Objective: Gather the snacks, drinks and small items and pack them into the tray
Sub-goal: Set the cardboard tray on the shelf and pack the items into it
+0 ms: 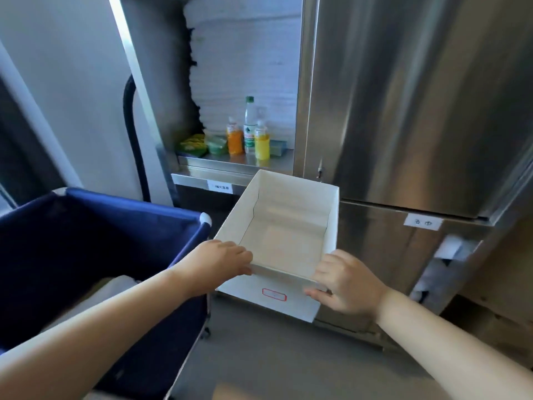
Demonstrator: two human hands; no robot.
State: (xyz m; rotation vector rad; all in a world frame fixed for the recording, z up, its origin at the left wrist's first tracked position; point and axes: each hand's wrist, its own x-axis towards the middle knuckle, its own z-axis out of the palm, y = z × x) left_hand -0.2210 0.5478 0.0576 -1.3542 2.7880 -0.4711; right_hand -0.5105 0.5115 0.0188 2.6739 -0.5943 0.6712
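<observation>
head view: my left hand and right hand each grip a near corner of the white tray. beyond the tray, bottles and snack packs sit on a steel shelf. a blue cart stands just left of the tray.

Head cam, fwd+down, near over tray.

Runs uncovered over the full visible length of left forearm and right forearm. Stays smooth throughout, tapering evenly toward each end. Terminates in left grip and right grip, both bare. Shows short fingers at each grip. Leaves nail detail too blurred to read.
</observation>
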